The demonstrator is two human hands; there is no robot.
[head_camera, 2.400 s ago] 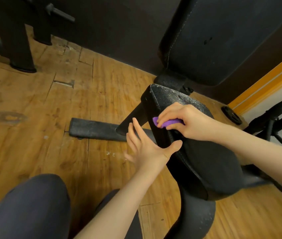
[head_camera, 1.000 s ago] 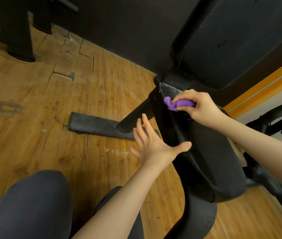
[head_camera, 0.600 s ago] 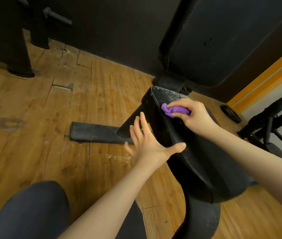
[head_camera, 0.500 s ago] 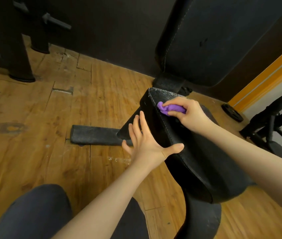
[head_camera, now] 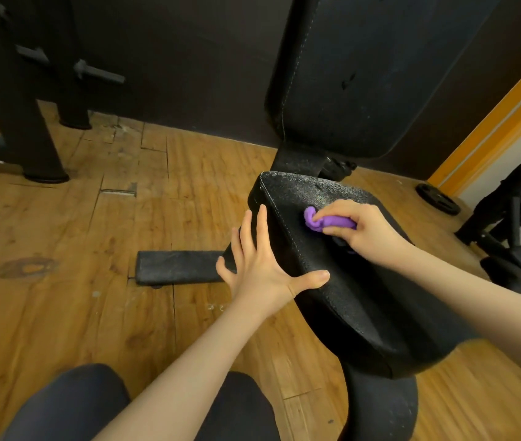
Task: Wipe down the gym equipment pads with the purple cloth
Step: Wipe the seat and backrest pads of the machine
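A black seat pad (head_camera: 358, 300) of a gym bench fills the middle right, its far end dusted with pale specks. My right hand (head_camera: 364, 232) grips a bunched purple cloth (head_camera: 326, 221) and presses it onto the pad's top near the far end. My left hand (head_camera: 259, 265) lies flat against the pad's left side, fingers straight and thumb spread over the top edge. The upright black back pad (head_camera: 367, 74) stands behind the seat.
The bench's black foot bar (head_camera: 179, 267) lies on the worn wooden floor to the left. Dark machine legs (head_camera: 30, 128) stand at the far left. A weight plate (head_camera: 437, 198) and another black frame (head_camera: 514, 214) are at the right. My knees fill the bottom edge.
My right hand has slid the purple cloth from the pad's left stitched edge rightwards onto the top surface. My left hand stays braced on the side.
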